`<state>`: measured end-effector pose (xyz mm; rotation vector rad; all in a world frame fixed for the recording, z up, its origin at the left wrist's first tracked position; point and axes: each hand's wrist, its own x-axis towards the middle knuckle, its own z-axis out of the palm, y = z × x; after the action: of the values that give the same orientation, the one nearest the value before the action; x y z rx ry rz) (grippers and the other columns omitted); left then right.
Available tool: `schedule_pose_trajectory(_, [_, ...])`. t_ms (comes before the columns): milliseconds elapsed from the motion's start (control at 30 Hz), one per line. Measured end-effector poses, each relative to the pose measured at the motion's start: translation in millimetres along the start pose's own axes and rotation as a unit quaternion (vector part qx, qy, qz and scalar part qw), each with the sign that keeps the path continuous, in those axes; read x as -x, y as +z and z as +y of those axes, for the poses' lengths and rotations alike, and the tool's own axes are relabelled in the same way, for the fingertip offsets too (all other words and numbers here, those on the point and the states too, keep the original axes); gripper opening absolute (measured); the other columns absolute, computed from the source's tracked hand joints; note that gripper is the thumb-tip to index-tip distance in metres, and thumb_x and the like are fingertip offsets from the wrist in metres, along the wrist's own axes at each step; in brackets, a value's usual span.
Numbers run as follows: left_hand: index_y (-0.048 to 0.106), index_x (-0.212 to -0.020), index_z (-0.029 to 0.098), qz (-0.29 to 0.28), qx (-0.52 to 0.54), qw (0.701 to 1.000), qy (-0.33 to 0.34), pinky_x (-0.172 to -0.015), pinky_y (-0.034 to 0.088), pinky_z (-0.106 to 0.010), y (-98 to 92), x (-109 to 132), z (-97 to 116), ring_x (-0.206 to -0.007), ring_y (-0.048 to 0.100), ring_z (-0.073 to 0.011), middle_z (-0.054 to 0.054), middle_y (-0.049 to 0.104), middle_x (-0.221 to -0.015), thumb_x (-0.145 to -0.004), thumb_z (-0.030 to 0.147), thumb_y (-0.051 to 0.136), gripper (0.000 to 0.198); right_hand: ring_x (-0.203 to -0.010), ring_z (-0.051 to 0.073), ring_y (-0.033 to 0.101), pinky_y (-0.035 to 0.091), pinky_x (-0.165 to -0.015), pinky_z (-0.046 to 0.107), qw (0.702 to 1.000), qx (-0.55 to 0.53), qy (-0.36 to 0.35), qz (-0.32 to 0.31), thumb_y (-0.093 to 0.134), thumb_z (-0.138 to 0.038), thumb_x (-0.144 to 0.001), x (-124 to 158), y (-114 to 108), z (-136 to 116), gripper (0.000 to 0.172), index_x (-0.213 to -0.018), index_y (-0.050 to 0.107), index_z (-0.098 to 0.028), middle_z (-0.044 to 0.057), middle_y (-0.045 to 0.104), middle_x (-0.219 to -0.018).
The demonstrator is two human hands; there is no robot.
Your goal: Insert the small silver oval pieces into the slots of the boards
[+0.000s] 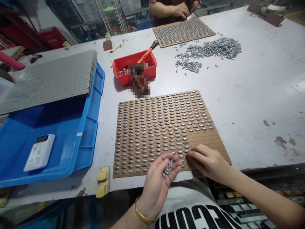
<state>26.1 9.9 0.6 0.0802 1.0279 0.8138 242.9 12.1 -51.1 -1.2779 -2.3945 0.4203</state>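
Observation:
My left hand (154, 181) is cupped palm up over the near edge of a brown board (205, 140), holding several small grey spindle-shaped metal pieces (167, 169). Rows of similar pieces lie in the board's grooves, while a patch at its near right has bare grooves. At the edge of that patch, my right hand (207, 160) has its fingertips pinched together against the board. Its fingers hide whatever is between them.
A red bin (116, 74) with an orange-handled tool (145, 55) stands behind the board. Loose metal pieces (221, 47) are heaped farther back. At left, stacked grey-topped boards (54, 79) rest on a blue crate (81, 152). Another person's hands (182, 11) work over a second board (183, 31).

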Motion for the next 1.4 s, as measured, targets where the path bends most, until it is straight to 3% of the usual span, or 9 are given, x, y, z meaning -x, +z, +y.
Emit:
schedule_pose_trajectory(367, [0.062, -0.1, 0.011, 0.0, 0.002, 1.0, 0.006, -0.097, 0.049, -0.04, -1.2, 0.3, -3.6, -0.101, 0.066, -0.0247, -0.015, 0.067, -0.111, -0.085, 0.02, 0.061, 0.018, -0.077, 0.017, 0.051, 0.044, -0.067, 0.027, 1.0, 0.012, 0.002, -0.002, 0.044, -0.014, -0.094, -0.8, 1.5, -2.8, 0.02, -0.095, 0.064, -0.017, 0.007, 0.059, -0.083])
schedule_pose_trajectory(633, [0.061, -0.1, 0.012, -0.007, 0.004, 1.0, 0.007, -0.098, 0.048, -0.04, -2.7, 0.7, -4.8, -0.103, 0.065, -0.0255, -0.014, 0.066, -0.11, -0.085, 0.021, 0.061, 0.017, -0.077, 0.015, 0.056, 0.046, -0.068, 0.027, 0.995, -0.084, 0.047, 0.008, 0.044, -0.018, -0.095, -2.4, -4.3, 4.1, 0.02, -0.108, 0.06, -0.02, 0.006, 0.059, -0.086])
schedule_pose_trajectory(967, [0.06, -0.099, 0.013, -0.005, 0.006, 1.0, 0.004, -0.099, 0.047, -0.042, 0.7, 1.8, -6.1, -0.103, 0.065, -0.0253, -0.013, 0.066, -0.11, -0.085, 0.021, 0.061, 0.017, -0.067, 0.013, 0.054, 0.04, -0.058, 0.022, 0.997, -0.026, 0.048, -0.047, 0.041, -0.02, -0.096, -17.5, -3.7, 6.8, 0.022, -0.088, 0.061, -0.018, 0.003, 0.054, -0.077])
schedule_pose_trajectory(1400, [0.06, -0.101, 0.012, -0.014, 0.028, 0.999, 0.004, -0.101, 0.045, -0.044, 4.3, 1.0, -9.4, -0.105, 0.065, -0.0278, -0.015, 0.068, -0.109, -0.085, 0.023, 0.061, 0.02, -0.069, 0.013, 0.056, 0.042, -0.06, 0.023, 0.996, -0.056, 0.051, -0.037, 0.04, -0.019, -0.097, -14.0, -4.3, 10.0, 0.022, -0.097, 0.061, -0.018, 0.004, 0.057, -0.08])
